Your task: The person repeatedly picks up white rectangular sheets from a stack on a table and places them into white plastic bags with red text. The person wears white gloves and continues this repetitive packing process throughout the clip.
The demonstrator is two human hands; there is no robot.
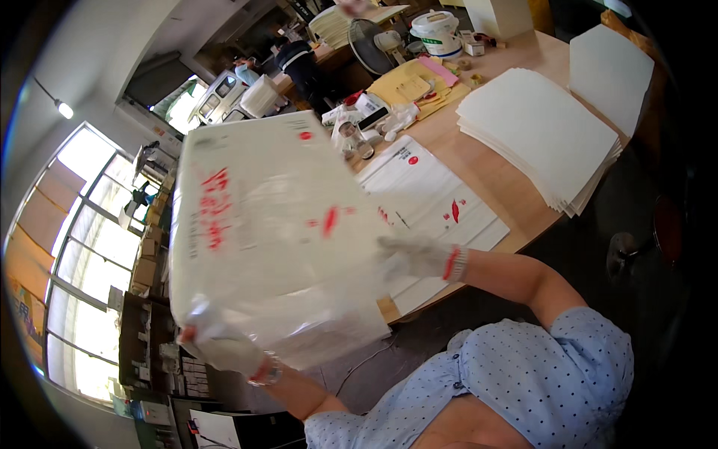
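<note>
Up in front of me, off the table, is a large white flat package [277,202] with red print, tilted. Clear plastic film [314,299] wraps it and hangs shiny and loose along the lower edge. My left hand [228,348], in a white glove with a red cuff, grips its lower left corner. At the right edge, my gloved right hand [419,258] holds on with its fingers against the package; motion blurs them. Just beyond the right hand, a white printed sleeve [441,198] with red marks lies flat on the table.
A stack of blank white boards [538,138] lies on the wooden table [516,224]. Farther back are a glass jar [355,140], yellow papers [407,86], a fan [370,46] and a white bucket [437,34]. A person in dark clothes [299,67] stands beyond. Shelves [138,337] line the left.
</note>
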